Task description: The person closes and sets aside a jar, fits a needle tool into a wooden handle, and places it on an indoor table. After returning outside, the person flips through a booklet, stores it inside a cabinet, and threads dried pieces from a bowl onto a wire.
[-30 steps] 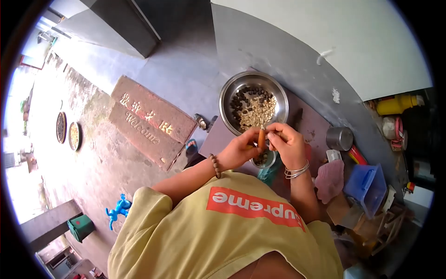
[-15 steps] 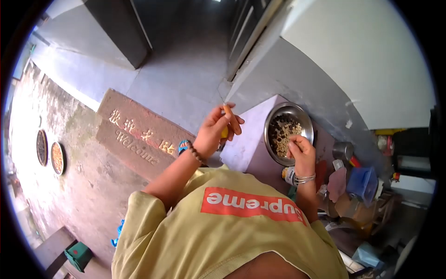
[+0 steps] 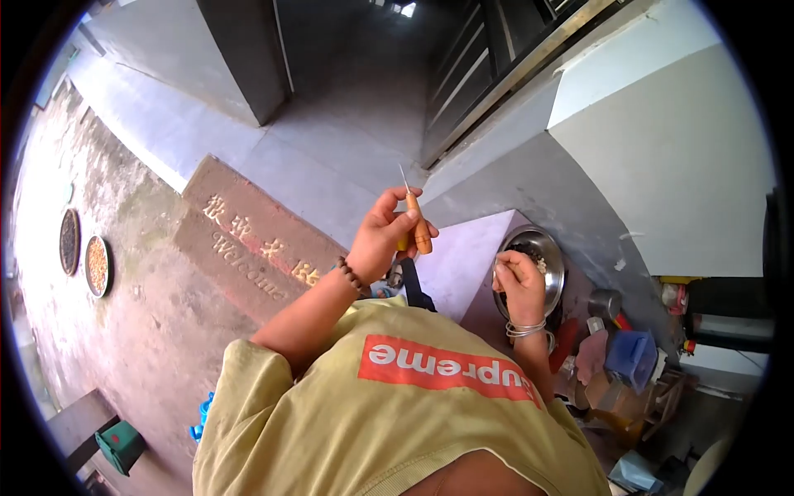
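My left hand point(image 3: 380, 237) is closed round the wooden handle of an awl point(image 3: 420, 225), its thin metal spike pointing up and away from me. Something yellow point(image 3: 403, 242) shows among the same fingers; I cannot tell what it is. My right hand point(image 3: 523, 288) is pinched over the near left side of a steel bowl point(image 3: 562, 277). Whatever lies between those fingertips is too small to make out. Dark and pale seed-like pieces point(image 3: 529, 250) lie in the bowl, partly hidden by the hand.
The bowl stands by a pale ledge point(image 3: 459, 240) against the wall. To the right are a steel pot point(image 3: 605, 304), a blue plastic container point(image 3: 631, 357) and clutter. A welcome step point(image 3: 248, 240) lies left, with two round trays point(image 3: 98, 266) beyond and a dark doorway ahead.
My right hand has drawn slightly left, from over the bowl's middle to its near left side, fingertips still pinched. The awl has turned more upright in my left hand. The view has shifted.
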Motion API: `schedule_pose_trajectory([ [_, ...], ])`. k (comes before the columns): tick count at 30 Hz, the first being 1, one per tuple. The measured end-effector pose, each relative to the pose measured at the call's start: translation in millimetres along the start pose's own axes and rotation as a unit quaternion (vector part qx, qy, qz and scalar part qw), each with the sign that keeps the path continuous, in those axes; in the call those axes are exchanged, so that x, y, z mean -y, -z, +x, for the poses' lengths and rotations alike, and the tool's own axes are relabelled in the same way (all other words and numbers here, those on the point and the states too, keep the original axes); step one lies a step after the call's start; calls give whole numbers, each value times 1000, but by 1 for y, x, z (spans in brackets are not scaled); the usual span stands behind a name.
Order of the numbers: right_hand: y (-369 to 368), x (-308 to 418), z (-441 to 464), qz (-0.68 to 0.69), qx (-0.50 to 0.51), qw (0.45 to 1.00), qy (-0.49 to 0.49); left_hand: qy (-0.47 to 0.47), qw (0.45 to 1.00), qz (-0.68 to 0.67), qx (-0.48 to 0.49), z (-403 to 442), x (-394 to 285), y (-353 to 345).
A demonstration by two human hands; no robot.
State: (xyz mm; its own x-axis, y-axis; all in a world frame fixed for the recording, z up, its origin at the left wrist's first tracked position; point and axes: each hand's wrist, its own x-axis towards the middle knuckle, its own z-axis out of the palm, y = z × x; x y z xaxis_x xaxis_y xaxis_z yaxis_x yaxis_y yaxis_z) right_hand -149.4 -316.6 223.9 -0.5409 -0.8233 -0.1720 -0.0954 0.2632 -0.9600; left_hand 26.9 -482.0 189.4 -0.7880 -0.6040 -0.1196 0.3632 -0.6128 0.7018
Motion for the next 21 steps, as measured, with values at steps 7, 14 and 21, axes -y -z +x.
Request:
schedule_pose_trajectory([
  [7,-5,-14,-4,32,8,999,-21,-47,988,136,-63,-10,7,-15],
  [14,-31,-13,7,30,37,996,-77,-88,985,152,-1,7,-25,13],
  [21,-159,25,79,44,149,982,-106,-94,984,146,34,18,-94,90],
])
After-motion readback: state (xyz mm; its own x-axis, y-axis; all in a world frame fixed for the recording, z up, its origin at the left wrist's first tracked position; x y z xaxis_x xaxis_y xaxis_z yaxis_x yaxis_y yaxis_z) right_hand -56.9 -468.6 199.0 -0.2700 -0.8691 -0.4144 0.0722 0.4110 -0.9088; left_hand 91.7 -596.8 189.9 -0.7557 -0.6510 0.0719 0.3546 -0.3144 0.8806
